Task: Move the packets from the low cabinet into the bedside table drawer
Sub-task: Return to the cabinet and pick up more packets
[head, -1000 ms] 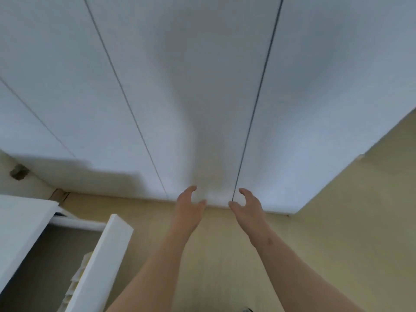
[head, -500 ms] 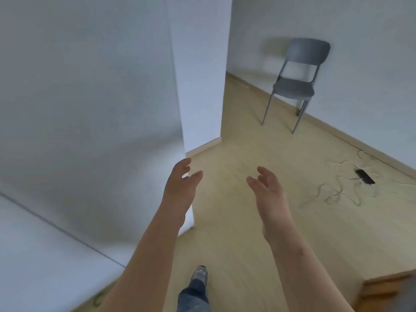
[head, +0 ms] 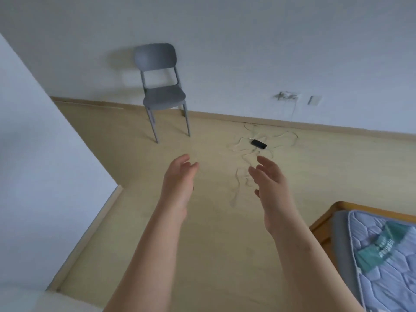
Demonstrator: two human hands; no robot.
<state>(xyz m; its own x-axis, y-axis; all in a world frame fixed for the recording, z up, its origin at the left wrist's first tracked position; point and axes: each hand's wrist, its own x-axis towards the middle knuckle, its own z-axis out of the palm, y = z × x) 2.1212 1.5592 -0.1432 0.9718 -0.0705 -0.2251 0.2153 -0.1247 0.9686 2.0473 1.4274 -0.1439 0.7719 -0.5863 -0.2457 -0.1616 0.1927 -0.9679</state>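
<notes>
Both my hands are stretched out in front of me over the pale wooden floor, holding nothing. My left hand (head: 179,179) has its fingers apart and slightly curled. My right hand (head: 271,181) is also spread, palm turned inward. No packets, low cabinet or bedside table drawer appear in this view.
A grey chair (head: 161,86) stands against the far white wall. A black phone (head: 258,144) lies on the floor among loose white cables (head: 243,174). A white wall corner (head: 45,154) is on my left. A bed with a wooden frame (head: 324,221) and quilted mattress (head: 387,262) sits at lower right.
The view has swung right, away from the white cabinet doors and open drawer, toward the room with the chair and bed. Both hands stay empty and spread.
</notes>
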